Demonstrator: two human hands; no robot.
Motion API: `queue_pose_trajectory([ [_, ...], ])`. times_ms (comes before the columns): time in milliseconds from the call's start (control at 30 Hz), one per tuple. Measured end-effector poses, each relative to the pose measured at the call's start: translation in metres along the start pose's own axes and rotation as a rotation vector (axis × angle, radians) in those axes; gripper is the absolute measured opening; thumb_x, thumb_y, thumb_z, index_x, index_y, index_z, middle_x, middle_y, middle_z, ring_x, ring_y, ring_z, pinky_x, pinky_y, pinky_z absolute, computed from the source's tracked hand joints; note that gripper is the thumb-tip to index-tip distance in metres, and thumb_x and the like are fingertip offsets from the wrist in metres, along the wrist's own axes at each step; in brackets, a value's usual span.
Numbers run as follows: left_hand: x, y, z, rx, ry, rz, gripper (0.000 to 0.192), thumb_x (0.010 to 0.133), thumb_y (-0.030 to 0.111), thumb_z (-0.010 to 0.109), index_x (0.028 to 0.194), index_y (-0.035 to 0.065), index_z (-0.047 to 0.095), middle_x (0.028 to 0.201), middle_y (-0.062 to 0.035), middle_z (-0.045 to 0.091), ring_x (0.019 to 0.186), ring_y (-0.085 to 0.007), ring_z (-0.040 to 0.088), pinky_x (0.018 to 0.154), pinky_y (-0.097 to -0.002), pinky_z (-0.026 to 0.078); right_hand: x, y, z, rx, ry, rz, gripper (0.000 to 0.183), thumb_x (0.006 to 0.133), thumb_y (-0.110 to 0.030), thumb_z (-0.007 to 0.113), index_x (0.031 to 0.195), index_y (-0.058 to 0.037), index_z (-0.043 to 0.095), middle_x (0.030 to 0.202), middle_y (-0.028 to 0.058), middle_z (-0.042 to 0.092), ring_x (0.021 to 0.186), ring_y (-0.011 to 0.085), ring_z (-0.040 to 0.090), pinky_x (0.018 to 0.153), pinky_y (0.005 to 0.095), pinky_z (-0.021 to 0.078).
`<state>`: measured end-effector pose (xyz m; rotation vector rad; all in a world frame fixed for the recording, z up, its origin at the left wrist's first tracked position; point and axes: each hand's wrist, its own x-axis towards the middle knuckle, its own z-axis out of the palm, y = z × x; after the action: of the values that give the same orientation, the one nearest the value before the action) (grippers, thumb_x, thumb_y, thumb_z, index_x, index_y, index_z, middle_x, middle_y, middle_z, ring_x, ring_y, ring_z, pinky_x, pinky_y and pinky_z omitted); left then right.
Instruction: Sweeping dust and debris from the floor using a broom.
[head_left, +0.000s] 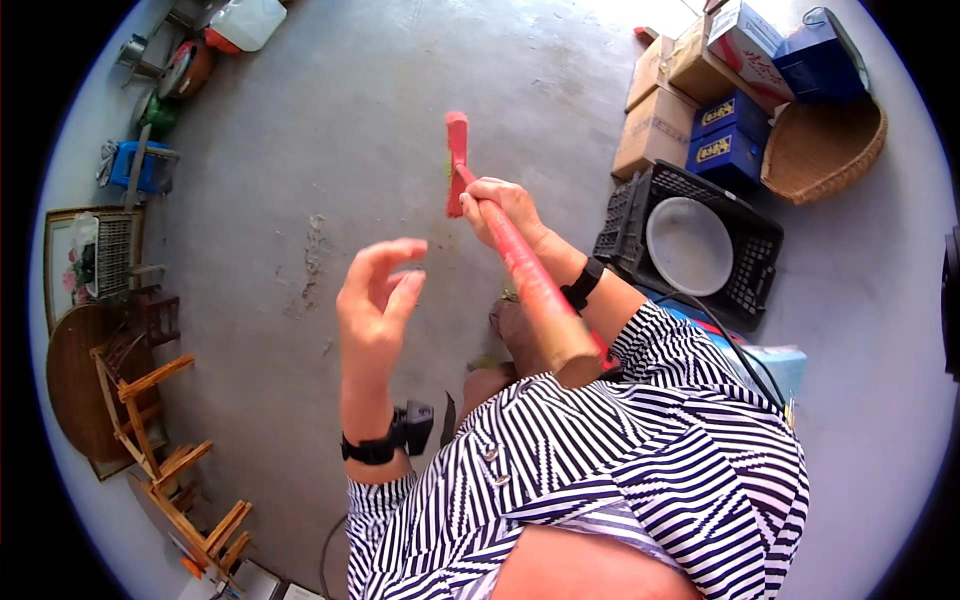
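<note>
My right hand (501, 208) is closed around the red handle of a broom (531, 277), low on the shaft near its head. The wooden butt of the handle points up towards my chest. Beyond my hand, the red broom head (456, 161) with yellow-green bristles is over the grey concrete floor (375, 97). To the left of the handle, my left hand (381, 296) is raised with fingers curved and thumb apart, holding nothing and not touching the broom. My feet are partly hidden below the handle.
On the right are a black plastic crate (757, 255) with a whitish basin (688, 246), cardboard boxes (654, 131), blue boxes (724, 150) and a wicker basket (829, 150). Along the left stand a wooden rack (139, 427), a round brown board (75, 375) and a blue stool (139, 166).
</note>
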<state>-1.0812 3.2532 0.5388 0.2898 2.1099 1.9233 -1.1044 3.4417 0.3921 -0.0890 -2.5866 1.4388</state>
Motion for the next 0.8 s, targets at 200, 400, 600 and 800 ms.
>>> queue_pose_trajectory([
  [200, -0.099, -0.066, -0.028, 0.018, 0.255, -0.307, 0.009, 0.088, 0.004, 0.052, 0.095, 0.0005, 0.056, 0.094, -0.0086, 0.062, 0.087, -0.0166, 0.059, 0.075, -0.0300, 0.049, -0.028, 0.073, -0.041, 0.032, -0.043, 0.166, 0.015, 0.077, -0.016, 0.057, 0.069, -0.0033, 0.056, 0.072, 0.0157, 0.059, 0.069, 0.0332, 0.059, 0.059, 0.0376, 0.0474],
  [400, -0.179, -0.110, -0.061, -0.079, 0.498, -0.586, 0.006, 0.089, 0.006, 0.051, 0.092, 0.0023, 0.055, 0.090, -0.0068, 0.062, 0.084, -0.0147, 0.058, 0.072, -0.0281, 0.049, -0.048, 0.124, -0.114, 0.052, 0.204, 0.563, 0.023, 0.078, -0.021, 0.060, 0.067, -0.0004, 0.061, 0.054, 0.0131, 0.058, 0.052, 0.0222, 0.063, 0.050, 0.0350, 0.0483],
  [600, -0.144, -0.114, -0.034, 0.058, 0.293, -0.496, 0.007, 0.088, 0.005, 0.052, 0.091, 0.0010, 0.056, 0.087, -0.0054, 0.062, 0.080, -0.0124, 0.058, 0.071, -0.0258, 0.048, -0.026, 0.177, -0.174, 0.025, 0.322, 0.668, 0.015, 0.081, -0.014, 0.059, 0.077, 0.0000, 0.061, 0.060, 0.0070, 0.060, 0.045, 0.0139, 0.059, 0.038, 0.0261, 0.0480],
  [800, -0.125, -0.097, -0.020, 0.165, 0.133, -0.559, 0.007, 0.087, 0.005, 0.053, 0.089, 0.0012, 0.058, 0.082, -0.0016, 0.061, 0.073, -0.0071, 0.052, 0.067, -0.0216, 0.043, 0.019, 0.189, -0.196, 0.145, 0.120, 0.615, 0.012, 0.085, -0.015, 0.059, 0.085, -0.0029, 0.060, 0.077, 0.0077, 0.064, 0.052, 0.0127, 0.060, 0.045, 0.0220, 0.0490],
])
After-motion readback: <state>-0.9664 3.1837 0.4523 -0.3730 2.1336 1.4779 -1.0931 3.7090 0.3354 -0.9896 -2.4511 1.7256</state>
